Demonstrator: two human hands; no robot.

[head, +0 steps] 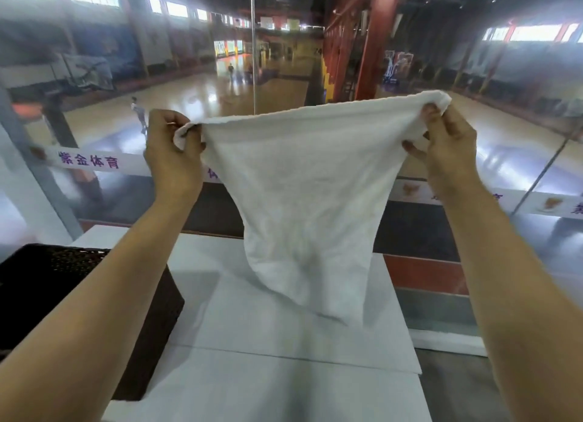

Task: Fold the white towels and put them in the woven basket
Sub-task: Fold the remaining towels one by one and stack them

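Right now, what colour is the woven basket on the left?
Dark brown, almost black; the woven basket shows only in the head view.

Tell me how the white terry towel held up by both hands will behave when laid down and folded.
The white terry towel looks floppy: pinched at its top corners by the left hand and right hand, it sags and narrows toward its hanging tip. It seems light, since fingertip pinches carry it. It should drape flat on the white table and is unlikely to slide.

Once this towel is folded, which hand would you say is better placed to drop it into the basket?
Probably the left hand: the basket sits on the table's left side, under the left forearm. The right hand would have to cross over the towel.
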